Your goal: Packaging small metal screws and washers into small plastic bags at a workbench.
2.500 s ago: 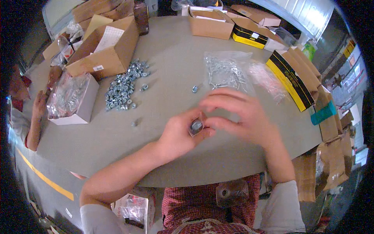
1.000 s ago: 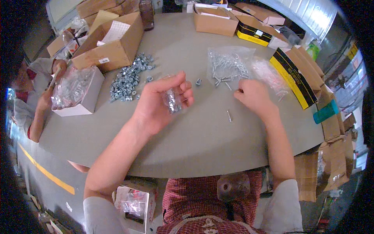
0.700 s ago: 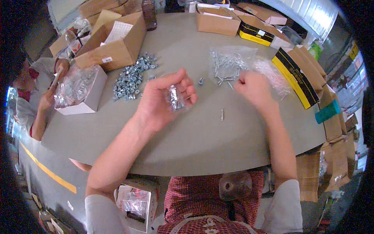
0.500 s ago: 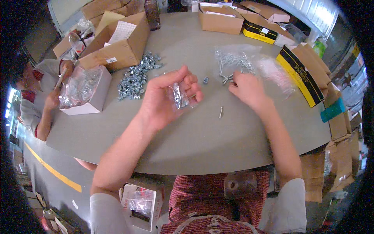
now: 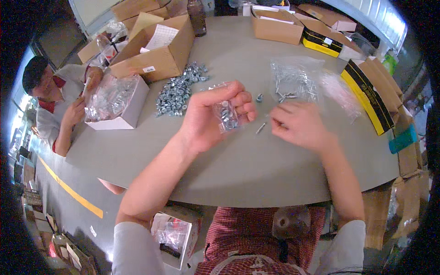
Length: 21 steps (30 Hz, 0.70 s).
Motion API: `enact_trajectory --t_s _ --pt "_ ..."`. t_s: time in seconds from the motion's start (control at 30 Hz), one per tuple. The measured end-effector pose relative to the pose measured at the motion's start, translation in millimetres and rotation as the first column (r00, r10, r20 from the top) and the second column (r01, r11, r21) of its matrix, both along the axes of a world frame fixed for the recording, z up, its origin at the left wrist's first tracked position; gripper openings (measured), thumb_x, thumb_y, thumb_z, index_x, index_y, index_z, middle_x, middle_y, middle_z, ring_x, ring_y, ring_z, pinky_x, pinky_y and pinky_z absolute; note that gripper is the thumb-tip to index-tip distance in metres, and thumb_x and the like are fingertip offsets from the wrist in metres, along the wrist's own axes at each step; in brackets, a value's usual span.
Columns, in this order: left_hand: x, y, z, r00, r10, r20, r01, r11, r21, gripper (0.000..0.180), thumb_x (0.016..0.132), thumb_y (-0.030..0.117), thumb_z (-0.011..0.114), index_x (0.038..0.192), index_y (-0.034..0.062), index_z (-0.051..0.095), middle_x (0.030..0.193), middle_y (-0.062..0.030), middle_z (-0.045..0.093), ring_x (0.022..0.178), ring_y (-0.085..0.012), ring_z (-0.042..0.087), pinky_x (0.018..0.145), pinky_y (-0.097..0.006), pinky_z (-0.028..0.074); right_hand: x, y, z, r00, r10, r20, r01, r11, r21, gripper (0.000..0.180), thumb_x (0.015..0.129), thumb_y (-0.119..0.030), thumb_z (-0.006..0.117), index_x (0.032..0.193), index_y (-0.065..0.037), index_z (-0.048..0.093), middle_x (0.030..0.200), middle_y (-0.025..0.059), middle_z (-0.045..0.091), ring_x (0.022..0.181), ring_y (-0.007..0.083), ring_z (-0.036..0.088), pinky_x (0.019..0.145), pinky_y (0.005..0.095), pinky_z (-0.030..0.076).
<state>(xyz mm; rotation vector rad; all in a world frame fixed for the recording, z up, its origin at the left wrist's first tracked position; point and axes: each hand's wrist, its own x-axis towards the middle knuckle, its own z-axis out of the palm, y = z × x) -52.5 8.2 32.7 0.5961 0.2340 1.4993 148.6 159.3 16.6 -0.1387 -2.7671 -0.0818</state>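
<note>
While the left hand [image 5: 201, 117] cradles a small bag [image 5: 228, 120] with metal pieces inside, its fingers curled round it, I see the right hand [image 5: 298, 126] just right of a loose screw [image 5: 261, 128]. Its fingers are bent and blurred; from here I cannot tell whether they pinch anything. The screw lies on the table [image 5: 247, 174] between both hands. I judge the step in hand to be handling small hardware piece by piece; the next move calls, I think, for a fine fingertip pinch and a gentle left grip. Farther off I have a lone nut [image 5: 260, 98], a larger bag [image 5: 295, 75] of screws to its right and a heap of nuts [image 5: 175, 94] to the left. As for writing, the black-and-yellow box [image 5: 366, 97] at right carries lettering, the carton [image 5: 165, 61] at far left bears a small white label [image 5: 148, 69] with dark marks, and its sheet [image 5: 163, 36] is too fine to read.
</note>
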Motion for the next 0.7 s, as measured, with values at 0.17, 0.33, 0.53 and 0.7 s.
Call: enact_trajectory --t_s 0.17,0.33,0.53,0.7 --pt "-5 1 -4 0.993 0.091 -0.076 -0.096 0.994 -0.06 0.015 0.095 0.02 0.06 0.086 0.0093 0.054 0.084 -0.003 0.055 0.085 -0.0214 0.056 0.083 -0.037 0.048 -28 -11 -19 0.983 0.182 -0.002 -0.179 0.969 0.172 0.016 0.082 -0.026 0.066 0.089 -0.012 0.064 0.085 0.0053 0.062 0.086 0.0255 0.066 0.075 0.0412 0.054" --pt "-6 0 -3 0.985 0.142 -0.097 -0.151 0.985 -0.089 0.015 0.095 0.022 0.06 0.087 0.0103 0.054 0.083 -0.0016 0.056 0.084 -0.0201 0.057 0.085 -0.038 0.047 -24 -17 -13 0.979 0.199 0.04 -0.203 0.964 0.17 0.016 0.083 -0.022 0.062 0.093 -0.01 0.066 0.09 0.0063 0.062 0.092 0.0246 0.065 0.081 0.0388 0.053" --pt "-6 2 -3 0.96 0.187 -0.209 -0.211 0.972 -0.099 0.014 0.093 0.022 0.062 0.089 0.0092 0.057 0.083 -0.0012 0.058 0.083 -0.0185 0.057 0.084 -0.036 0.047 -19 -33 -11 0.993 0.03 0.118 -0.039 0.997 0.071 0.021 0.081 -0.023 0.064 0.095 -0.007 0.066 0.093 0.0084 0.063 0.083 0.0284 0.067 0.074 0.0425 0.056" --pt "2 2 -5 0.657 0.241 -0.715 -0.417 0.906 -0.077 0.016 0.088 0.023 0.068 0.087 0.0083 0.061 0.083 -0.002 0.061 0.083 -0.0164 0.059 0.084 -0.032 0.046 -8 -5 -4 0.999 -0.045 0.0 0.045 0.99 -0.132 0.018 0.081 -0.021 0.065 0.092 -0.006 0.066 0.087 0.0102 0.063 0.077 0.029 0.067 0.067 0.0434 0.054"
